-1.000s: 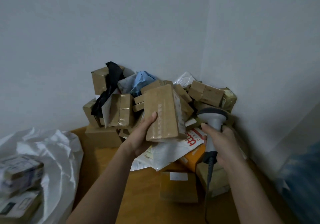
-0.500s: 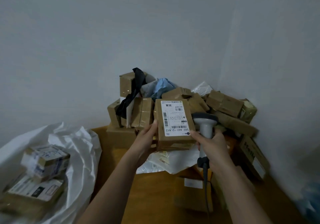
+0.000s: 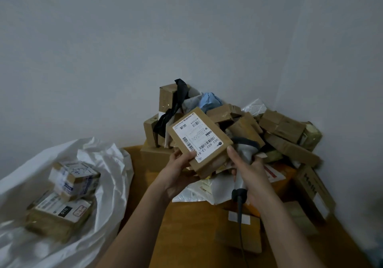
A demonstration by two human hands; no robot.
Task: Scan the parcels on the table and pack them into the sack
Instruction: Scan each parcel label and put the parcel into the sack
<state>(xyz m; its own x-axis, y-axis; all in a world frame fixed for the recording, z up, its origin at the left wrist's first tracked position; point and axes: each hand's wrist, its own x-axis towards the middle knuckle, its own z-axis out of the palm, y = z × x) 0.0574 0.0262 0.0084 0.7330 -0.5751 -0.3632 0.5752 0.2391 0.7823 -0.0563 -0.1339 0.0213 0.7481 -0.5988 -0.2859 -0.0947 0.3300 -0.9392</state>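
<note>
Head view: left hand holds a brown parcel up over the surface, label up and tilted, thumb curled over the label's lower edge, other fingers hidden beneath. Right hand is wrapped round the grey scanner handle, its thumb touching the parcel's right corner; scanner head sits just behind the parcel, cable hanging down. Parcel pile is stacked in the wall corner behind both hands. White sack lies open at left with two labelled boxes inside.
</note>
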